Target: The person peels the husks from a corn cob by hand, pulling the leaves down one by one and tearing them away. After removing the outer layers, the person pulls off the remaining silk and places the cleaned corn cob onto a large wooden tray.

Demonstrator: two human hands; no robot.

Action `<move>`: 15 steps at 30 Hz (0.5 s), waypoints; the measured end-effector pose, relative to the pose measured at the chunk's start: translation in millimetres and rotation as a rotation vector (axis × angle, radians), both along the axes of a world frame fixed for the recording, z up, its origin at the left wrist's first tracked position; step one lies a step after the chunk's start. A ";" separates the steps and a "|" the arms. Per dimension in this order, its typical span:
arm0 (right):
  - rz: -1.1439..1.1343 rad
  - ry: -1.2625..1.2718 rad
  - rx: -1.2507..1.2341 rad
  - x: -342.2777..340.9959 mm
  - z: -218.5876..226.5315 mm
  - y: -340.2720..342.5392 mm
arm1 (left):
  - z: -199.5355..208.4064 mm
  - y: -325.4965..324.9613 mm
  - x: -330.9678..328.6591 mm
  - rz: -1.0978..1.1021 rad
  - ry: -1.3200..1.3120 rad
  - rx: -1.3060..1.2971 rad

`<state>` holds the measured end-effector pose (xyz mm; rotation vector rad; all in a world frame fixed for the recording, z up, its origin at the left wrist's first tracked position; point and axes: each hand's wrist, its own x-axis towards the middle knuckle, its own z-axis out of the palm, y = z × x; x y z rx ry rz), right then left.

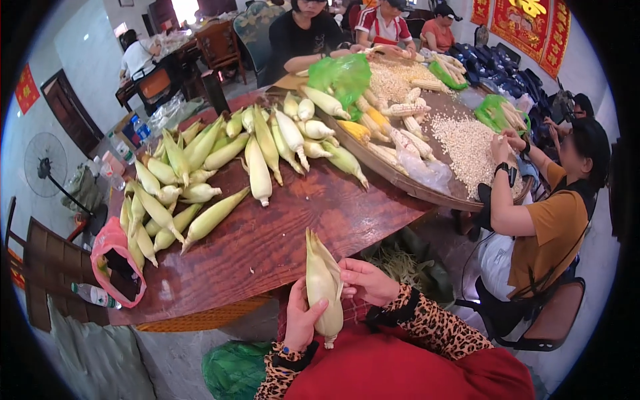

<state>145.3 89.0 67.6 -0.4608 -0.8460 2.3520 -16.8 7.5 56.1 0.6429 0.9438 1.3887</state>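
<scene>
An ear of corn [323,293] in its pale green husk stands upright over my lap, its leafy tip up and its stub down. My left hand [303,313] is wrapped round its lower left side, thumb across the front. On the other side my right hand [368,280] pinches the edge of a husk leaf, which is partly parted from the ear near the top. Beyond both hands, unpeeled ears of corn [220,157] lie heaped on the reddish-brown wooden table [267,253].
A large round tray [393,175] at the right holds loose kernels [470,147], bare cobs and green bags. A co-worker in a mustard top [550,220] sits beside it. A pink bag [117,257] rests at the table's left edge. Husk strips [400,263] fill a dark bag below the table.
</scene>
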 end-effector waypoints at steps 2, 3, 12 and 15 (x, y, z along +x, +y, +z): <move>0.005 -0.002 -0.010 -1.4 -0.9 -1.6 | -1.4 -2.9 -1.6 -0.015 -0.012 -0.015; 0.011 -0.002 -0.008 -2.5 0.5 -2.9 | -1.6 -4.4 -2.1 -0.009 -0.028 -0.014; -0.364 -0.674 0.729 -26.0 5.1 -6.0 | -6.8 -13.9 2.2 0.033 0.237 0.019; -0.322 -0.492 0.508 -25.7 9.6 -5.8 | -9.7 -15.5 -0.8 0.029 0.283 0.027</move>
